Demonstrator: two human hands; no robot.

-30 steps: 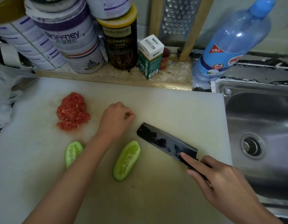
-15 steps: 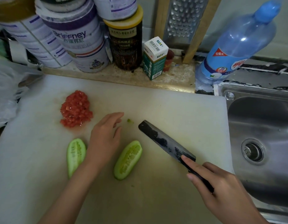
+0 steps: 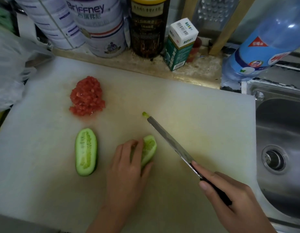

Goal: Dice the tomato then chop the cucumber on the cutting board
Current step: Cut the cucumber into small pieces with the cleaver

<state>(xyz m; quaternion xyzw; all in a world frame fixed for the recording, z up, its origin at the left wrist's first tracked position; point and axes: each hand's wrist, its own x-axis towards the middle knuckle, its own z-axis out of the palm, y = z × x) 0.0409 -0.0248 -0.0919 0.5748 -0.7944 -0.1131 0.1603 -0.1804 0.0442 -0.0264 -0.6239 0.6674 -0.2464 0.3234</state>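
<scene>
A heap of diced tomato (image 3: 87,96) lies at the back left of the white cutting board (image 3: 196,115). One cucumber half (image 3: 86,153) lies cut side up at the front left. My left hand (image 3: 129,167) holds the second cucumber half (image 3: 150,148), fingers on its left side and thumb on its near side. My right hand (image 3: 233,202) grips the dark handle of the knife (image 3: 171,143), forefinger along the spine. The blade stands on edge just right of the held half. A small green cucumber scrap (image 3: 145,114) sits at the blade's tip.
Tins (image 3: 98,26), a dark jar (image 3: 148,27) and a small green and white box (image 3: 179,44) line the ledge behind the board. A blue bottle (image 3: 263,44) leans at the right. The steel sink (image 3: 280,148) borders the board's right edge. A plastic bag (image 3: 9,68) lies at the left.
My left hand moved from the middle of the board back to the right cucumber half and took hold of it. The knife turned from flat onto its edge, close beside that half.
</scene>
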